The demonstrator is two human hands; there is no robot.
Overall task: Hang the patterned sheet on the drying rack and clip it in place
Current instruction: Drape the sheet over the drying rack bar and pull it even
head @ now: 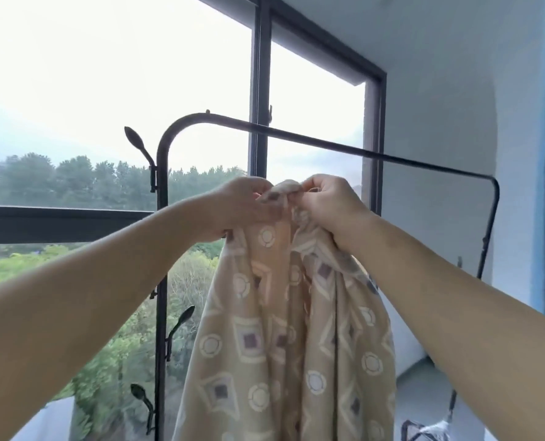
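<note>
Just below the top bar, centre of view: noted left hand (242, 206) and right hand (328, 205) side by side, nearly touching. Recorded fingers of both curled round a gathered bunch at the top of the patterned sheet (284, 329): left grasping it from the left flank, right pinching the crest from the other side. Neither released.

Moving outward: sheet held in the air, hanging in long folds from the two grips down past the bottom of view. Not yet over the drying rack (312, 140); top bar bare along its whole visible length, passing above and behind the hands. Contact between cloth and left upright (162, 192): cannot tell. Leaf-shaped hooks (136, 140) on that upright, holding nothing. Window (261, 74) behind, trees beyond. Clips: none made out; dark wire object (406, 429) at bottom right too unclear to name.

Judged step: finding and opening out the top edge, ahead of draping. Hanging not begun, clipping not begun. Next move likely calls for drawing the hands apart along the hem, raising that edge above the bar, casting it over to the far side, then evening the drop. Possible risk: bunched cloth snagging on a hook.
</note>
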